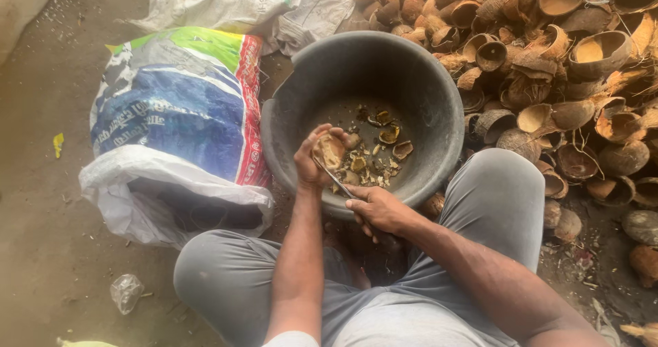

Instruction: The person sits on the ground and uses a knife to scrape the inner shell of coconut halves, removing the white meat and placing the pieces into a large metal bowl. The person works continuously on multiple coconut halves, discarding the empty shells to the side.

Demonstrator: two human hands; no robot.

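Left hand (pixel 317 156) curled around a coconut piece (pixel 330 151), fingers clenched on its rim, held just over the near edge of the basin (pixel 439 100). Right hand (pixel 379 208) closed around the handle of a thin metal blade (pixel 334 178), fingers wrapped tight, tip of the blade pushed up against the underside of the coconut piece. Both hands close together, above the near rim of the basin, between the knees (pixel 504 182) in grey trousers.

Dark, round and deep basin, resting on the floor, right at the middle of the scene. Scattered across its bottom, pale broken scraps (pixel 384 148) of shell and flesh (too small to sort one from another). Coconut piece itself tilted, pale inner side turned toward the camera.

To the right and far right, heaped high against the basin, a big pile of empty coconut shells (pixel 569 66), brown and fibrous, many lying open side up. To the left, touching the basin, a woven sack (pixel 178 107) with a blue, green and red printed face, mouth open toward the near side. Beyond it, far left of middle, a crumpled white sack (pixel 240 4). On the bare floor at the near left, a small scrap of clear plastic (pixel 126 291), well apart from the hands.
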